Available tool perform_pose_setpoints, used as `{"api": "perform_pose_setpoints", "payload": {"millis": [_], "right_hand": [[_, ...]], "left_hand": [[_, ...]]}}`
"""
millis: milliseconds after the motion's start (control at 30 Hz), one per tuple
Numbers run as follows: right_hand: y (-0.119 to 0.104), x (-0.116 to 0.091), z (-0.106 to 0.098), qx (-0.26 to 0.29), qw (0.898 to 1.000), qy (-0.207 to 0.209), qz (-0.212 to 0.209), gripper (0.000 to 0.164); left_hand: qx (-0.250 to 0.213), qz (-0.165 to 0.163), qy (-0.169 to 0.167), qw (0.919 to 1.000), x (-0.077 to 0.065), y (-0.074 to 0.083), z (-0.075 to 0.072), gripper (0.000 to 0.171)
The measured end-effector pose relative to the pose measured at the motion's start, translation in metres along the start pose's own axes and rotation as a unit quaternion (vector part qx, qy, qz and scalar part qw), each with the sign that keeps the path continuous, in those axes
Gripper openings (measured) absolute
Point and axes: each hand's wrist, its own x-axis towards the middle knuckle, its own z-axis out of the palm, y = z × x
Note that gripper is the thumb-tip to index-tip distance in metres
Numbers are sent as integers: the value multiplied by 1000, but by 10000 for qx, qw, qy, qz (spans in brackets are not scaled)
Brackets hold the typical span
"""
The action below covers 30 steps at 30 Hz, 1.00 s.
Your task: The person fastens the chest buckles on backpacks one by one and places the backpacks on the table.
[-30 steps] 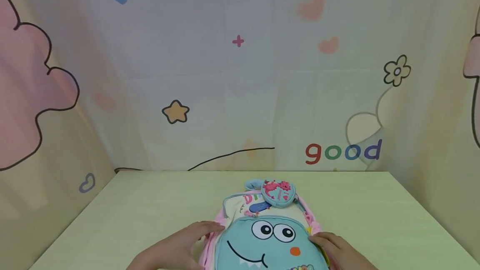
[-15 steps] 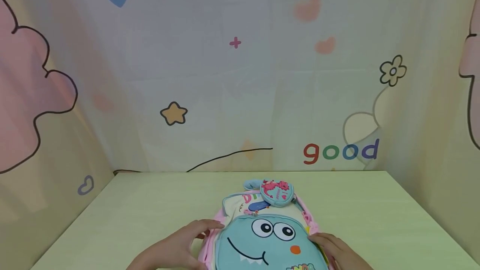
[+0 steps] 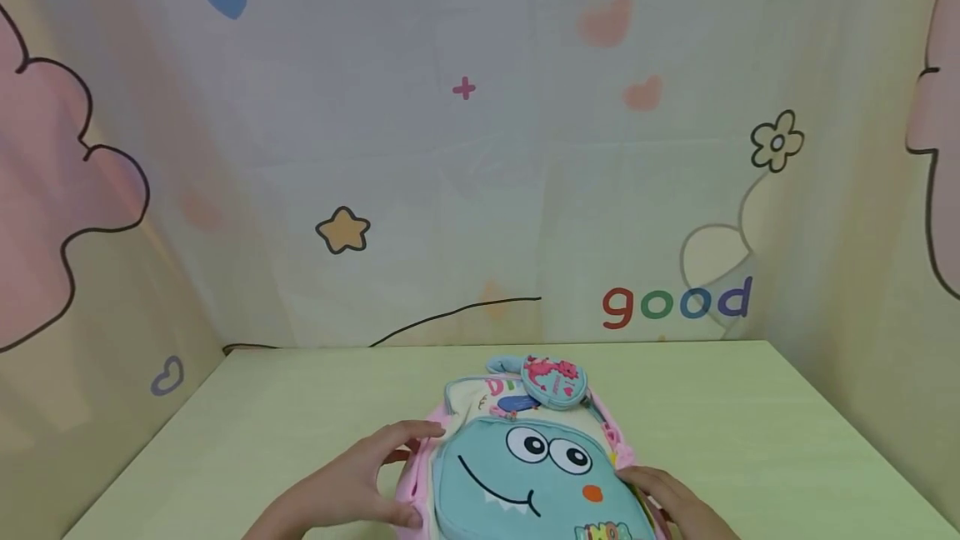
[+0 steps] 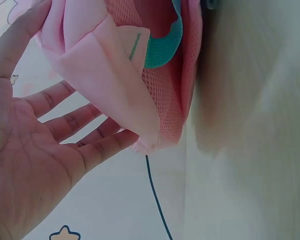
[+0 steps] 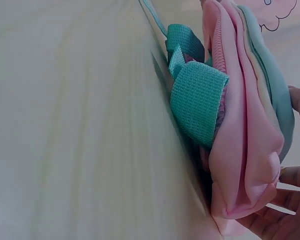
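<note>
I have the bag (image 3: pixel 525 465) face up on the worktop (image 3: pixel 300 407), a little right of centre and well back from both far corners, toward the near edge; its lower end is cut off in the head view, so I cannot tell whether it reaches that edge. Its top, with the small pouch (image 3: pixel 555 382), points to the far edge, which turns the blue pocket (image 3: pixel 551 500) and its printed face up toward the person, probably for easy reach. My left grip (image 3: pixel 352 482) is spread, thumb nearer and fingers farther along the pink side, tips touching it and palm clear. My right grip (image 3: pixel 678 500) is spread as well, thumb at the pocket's border and fingers against the opposite side; some fingertips are hidden from me. I judge that the pair flanks the bag to steady a soft, bulging body that could shift or sag under a one-sided push. The teal straps (image 5: pixel 197 100) sit low between bag and worktop, and I suspect they prop it unevenly, another reason to hold both sides. A printed backdrop (image 3: pixel 450 215) rises behind the far edge.
</note>
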Motion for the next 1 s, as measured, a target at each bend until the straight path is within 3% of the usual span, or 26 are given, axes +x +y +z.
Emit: {"api": "perform_pose_setpoints", "payload": {"millis": [167,433,600,767,1000], "right_hand": [[1,-3,4,398,9992,104,-20,79],[-3,-3,12,997,9941,255,328,66],[-7,1,16,1091,9930,374,246,65],[-11,5,19,1328,9895,316,469,66],[-15,7,23,1523,9874,304,314,66]], "left_hand": [[-135,110,234,9996,5,8,-3,72],[-320,906,969,9906,14,23,-5,63],[-565,895,1316,9856,17,33,-6,57],[-798,1002,1441,9812,19,38,-7,52],[-862,1018,1611,9779,20,50,-11,51]]}}
